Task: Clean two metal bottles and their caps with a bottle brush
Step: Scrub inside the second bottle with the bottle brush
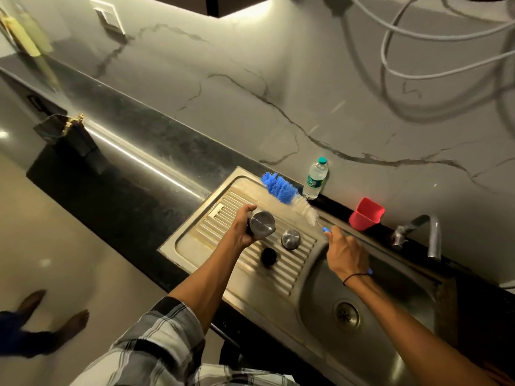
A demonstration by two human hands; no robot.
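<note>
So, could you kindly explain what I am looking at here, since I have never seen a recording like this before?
There is no machine here: a person wears a wide-angle camera on the head, looking down at their own hands over a steel sink. The left hand grips a metal bottle above the ribbed draining board. The right hand holds the handle of a bottle brush with blue and white bristles. On the board stand a second metal bottle and a black cap. Behind, by the wall, are a plastic water bottle, a red cup and the tap.
</note>
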